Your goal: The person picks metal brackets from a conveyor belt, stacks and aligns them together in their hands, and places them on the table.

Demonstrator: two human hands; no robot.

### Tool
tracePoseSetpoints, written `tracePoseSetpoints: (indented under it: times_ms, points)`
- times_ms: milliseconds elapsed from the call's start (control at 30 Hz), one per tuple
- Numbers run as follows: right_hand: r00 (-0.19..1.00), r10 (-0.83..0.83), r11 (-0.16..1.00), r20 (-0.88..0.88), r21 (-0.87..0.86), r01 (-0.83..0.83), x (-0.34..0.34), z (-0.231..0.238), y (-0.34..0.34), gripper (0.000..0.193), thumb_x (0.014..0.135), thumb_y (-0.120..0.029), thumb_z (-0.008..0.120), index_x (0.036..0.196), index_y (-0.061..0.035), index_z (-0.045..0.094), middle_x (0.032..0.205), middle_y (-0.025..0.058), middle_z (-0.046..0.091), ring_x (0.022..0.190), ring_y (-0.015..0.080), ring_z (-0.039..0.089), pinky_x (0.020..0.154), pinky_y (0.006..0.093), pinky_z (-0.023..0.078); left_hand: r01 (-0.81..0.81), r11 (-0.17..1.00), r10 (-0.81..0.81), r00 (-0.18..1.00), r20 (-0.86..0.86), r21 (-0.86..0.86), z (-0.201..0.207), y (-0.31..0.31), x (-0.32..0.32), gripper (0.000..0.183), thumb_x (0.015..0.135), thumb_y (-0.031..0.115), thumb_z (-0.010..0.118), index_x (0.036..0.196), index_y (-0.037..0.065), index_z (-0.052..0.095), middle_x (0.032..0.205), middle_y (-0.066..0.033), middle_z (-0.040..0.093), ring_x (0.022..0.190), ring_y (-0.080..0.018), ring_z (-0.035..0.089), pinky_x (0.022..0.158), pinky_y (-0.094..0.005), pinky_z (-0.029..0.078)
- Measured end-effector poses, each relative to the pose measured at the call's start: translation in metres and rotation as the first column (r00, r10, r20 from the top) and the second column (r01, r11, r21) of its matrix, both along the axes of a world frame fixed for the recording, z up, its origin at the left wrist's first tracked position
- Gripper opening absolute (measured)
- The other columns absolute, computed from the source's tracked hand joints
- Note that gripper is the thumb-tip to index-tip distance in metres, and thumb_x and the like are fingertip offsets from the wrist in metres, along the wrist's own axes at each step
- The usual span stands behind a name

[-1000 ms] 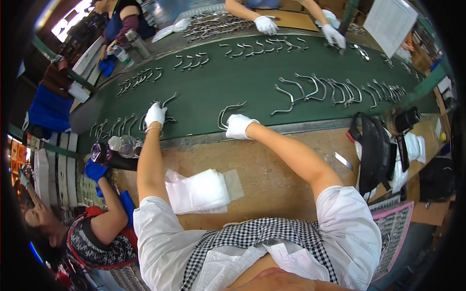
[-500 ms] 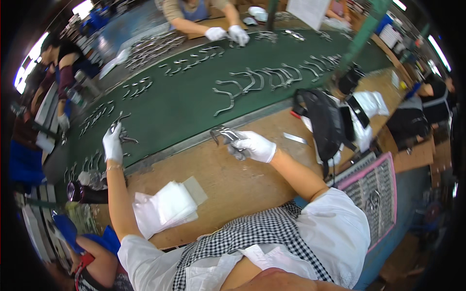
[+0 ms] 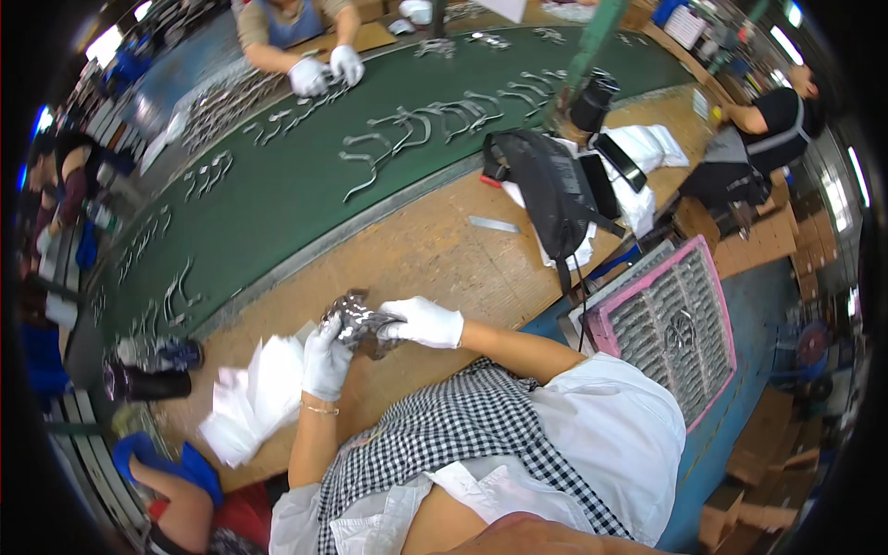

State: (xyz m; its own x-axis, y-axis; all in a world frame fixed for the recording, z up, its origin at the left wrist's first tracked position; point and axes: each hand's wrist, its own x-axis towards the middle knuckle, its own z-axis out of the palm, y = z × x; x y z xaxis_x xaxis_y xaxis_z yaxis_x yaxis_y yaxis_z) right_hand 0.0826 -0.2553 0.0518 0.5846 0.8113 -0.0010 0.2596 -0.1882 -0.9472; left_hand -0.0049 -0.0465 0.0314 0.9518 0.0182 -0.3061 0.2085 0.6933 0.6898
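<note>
A pink-rimmed tray (image 3: 603,328) at right, below the bench, holds grey rows too small to tell, with a shiny metal cluster (image 3: 682,331) lying at its middle. At left a dark flask (image 3: 148,381) stands beside a clear bottle (image 3: 139,350); what either contains cannot be told. The black bag (image 3: 546,199) hides its contents, and cardboard boxes (image 3: 763,240) are piled far right. Half a second ago the hands were well apart, the left over the belt and the right above the bench, each with metal; now they have met over the near bench. The left hand (image 3: 324,365) has its fingers curled around a bundle of metal parts (image 3: 359,319), and the right hand (image 3: 425,322) grips the same bundle from its right side. The view has swung too, showing more of the tray. The bench (image 3: 416,231) is scuffed brown wood, bearing clear bags (image 3: 254,398) at left and a metal strip (image 3: 495,224) near the black bag. Beyond it, the green belt (image 3: 277,203) carries rows of curved parts (image 3: 412,129); a gloved co-worker (image 3: 294,28) handles some on the far side. The floor (image 3: 689,504) is blue.
</note>
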Motion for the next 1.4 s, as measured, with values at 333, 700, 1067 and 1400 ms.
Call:
tracePoseSetpoints:
  times_ms: [333, 700, 1067, 1400]
  points:
    - [0.846, 0.147, 0.985, 0.512, -0.158, -0.075, -0.005, -0.038, -0.019, 0.024, 0.076, -0.030, 0.072, 0.084, -0.0087, 0.065, 0.081, 0.0078, 0.063, 0.080, 0.0268, 0.061, 0.072, 0.0383, 0.050, 0.152, 0.923, -0.157, 0.988, 0.013, -0.353, 0.008, -0.024, 0.007, 0.074, 0.097, 0.056, 0.036, 0.139, -0.004, 0.036, 0.133, -0.0218, 0.051, 0.122, -0.0321, 0.052, 0.105, -0.0459, 0.039]
    - [0.987, 0.047, 0.948, 0.154, -0.318, 0.005, -0.003, -0.010, -0.025, 0.036, 0.080, -0.032, 0.071, 0.102, -0.0031, 0.068, 0.095, 0.0148, 0.068, 0.087, 0.0291, 0.065, 0.080, 0.0353, 0.051, 0.114, 0.912, -0.110, 0.993, 0.033, -0.395, 0.006, -0.013, 0.010, 0.089, 0.088, 0.066, 0.046, 0.142, -0.003, 0.031, 0.137, -0.0235, 0.047, 0.126, -0.0342, 0.049, 0.105, -0.0495, 0.040]
    - [0.936, -0.164, 0.979, -0.311, -0.170, 0.115, -0.009, -0.023, -0.030, 0.037, 0.094, -0.028, 0.059, 0.112, 0.0041, 0.062, 0.095, 0.0151, 0.069, 0.081, 0.0214, 0.068, 0.069, 0.0296, 0.054, 0.075, 0.932, -0.036, 0.993, 0.113, -0.356, 0.019, -0.001, 0.006, 0.096, 0.086, 0.070, 0.043, 0.145, -0.003, 0.024, 0.140, -0.0266, 0.042, 0.129, -0.0382, 0.045, 0.109, -0.0504, 0.036]
    - [0.757, -0.140, 0.990, -0.639, -0.087, 0.109, -0.026, -0.027, -0.017, 0.052, 0.096, -0.045, 0.053, 0.101, 0.0058, 0.058, 0.076, 0.0121, 0.063, 0.060, 0.0178, 0.064, 0.053, 0.0262, 0.053, 0.103, 0.832, -0.067, 0.994, 0.086, -0.545, 0.011, -0.001, 0.013, 0.097, 0.087, 0.069, 0.042, 0.143, -0.008, 0.024, 0.138, -0.0296, 0.042, 0.129, -0.0385, 0.045, 0.109, -0.0503, 0.036]
